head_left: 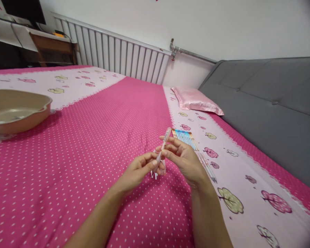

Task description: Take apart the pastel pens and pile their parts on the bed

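Note:
A slim pale-pink pen (166, 136) is held at a slant between both hands, its upper end pointing away from me. My left hand (144, 166) pinches its lower part, and my right hand (180, 155) grips it around the middle. Below the fingers some white and clear pieces stick out; I cannot make out whether they are more pens. Just beyond my right hand, a row of pens (186, 137) with blue and orange ends lies side by side on the bed. Several white pens (208, 166) lie nearer, partly hidden behind my right hand.
The bed has a pink dotted cover (93, 155) with printed pale bands. A beige-pink basin (33, 119) sits at the left. A pink pillow (196, 100) lies near the grey headboard (260, 93). Behind are a radiator (113, 50) and a desk (50, 44) with a monitor (24, 10).

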